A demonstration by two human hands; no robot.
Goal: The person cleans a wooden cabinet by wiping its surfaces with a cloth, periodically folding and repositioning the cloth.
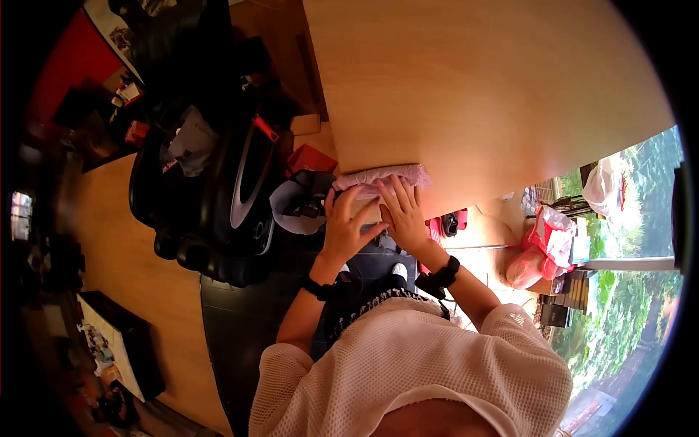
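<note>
A pink cloth (382, 175), rolled or folded into a long bundle, lies along the near edge of a light wooden table (466, 95). My left hand (347, 224) rests at the left part of the cloth, its fingers apart and the thumb pointing right. Beside it my right hand (405, 217) lies over the right part of the cloth with its fingers spread and pointing forward. Both hands touch the cloth from above. What is under the fingertips is partly hidden.
A black massage chair (211, 197) stands at the left, with a grey bin (302, 204) beside it. Red bags (546, 240) and stacked boxes (564, 295) are by the window at the right. A low table (120, 346) is at the lower left.
</note>
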